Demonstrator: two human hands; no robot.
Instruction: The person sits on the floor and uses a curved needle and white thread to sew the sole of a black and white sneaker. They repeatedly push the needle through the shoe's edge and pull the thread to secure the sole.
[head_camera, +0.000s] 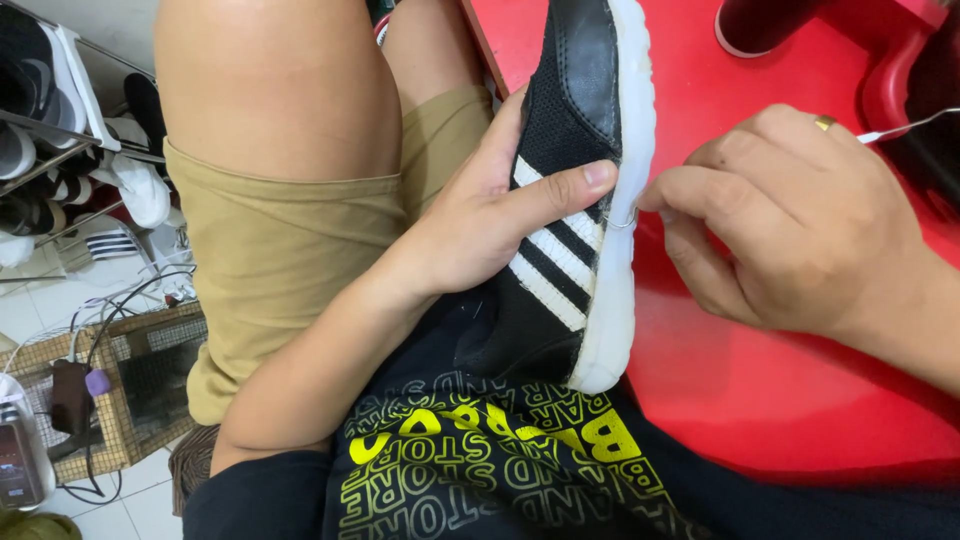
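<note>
A red desk (760, 380) fills the right of the head view, with a shoe rack (60, 130) at far left. A black sneaker (570, 200) with white stripes and a white sole is propped at the desk's edge, clasped by the left hand (480, 220), thumb pressed near the sole. A curved needle (622, 222) at the sole is pinched closed by the right hand (800, 220), a white thread (905, 127) trailing past it.

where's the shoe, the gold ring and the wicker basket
black shoe (560, 250), head view, on its white side stripes
gold ring (824, 122), head view, on the band around the right hand's finger
wicker basket (120, 395), head view, on its front wall
</note>
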